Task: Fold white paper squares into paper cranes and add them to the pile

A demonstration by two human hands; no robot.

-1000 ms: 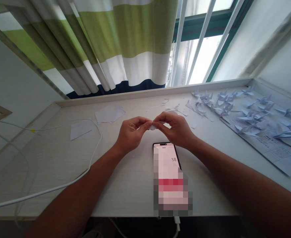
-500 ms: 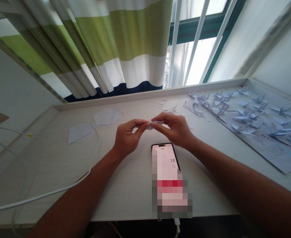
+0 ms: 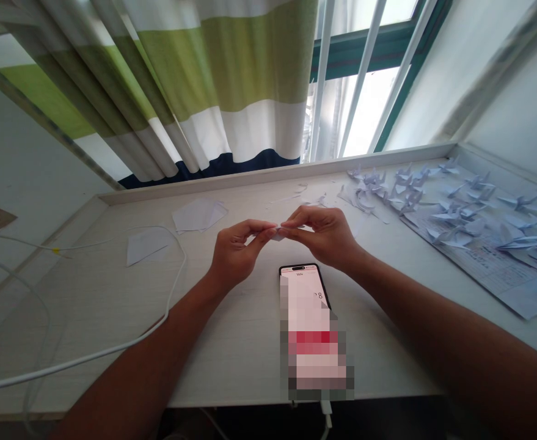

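Folded paper piece [image 3: 278, 232] pinched btwn both hands, left hand [image 3: 235, 252] & right hand [image 3: 324, 237] fingertips clamped on it, held above worktop [image 3: 231, 342], just beyond phone [image 3: 311, 330]. Paper cranes [image 3: 456, 208] lie well right.

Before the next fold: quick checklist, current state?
1. Both hands on the small white folded paper piece: ok; left hand and right hand pinch it.
2. Piece lifted off the pale wooden desk: ok.
3. Crease alignment: cannot tell, fingers hide it.
4. Black smartphone apart from hands: ok, lies just below them.
5. White cable away from hands: ok, off to the left.
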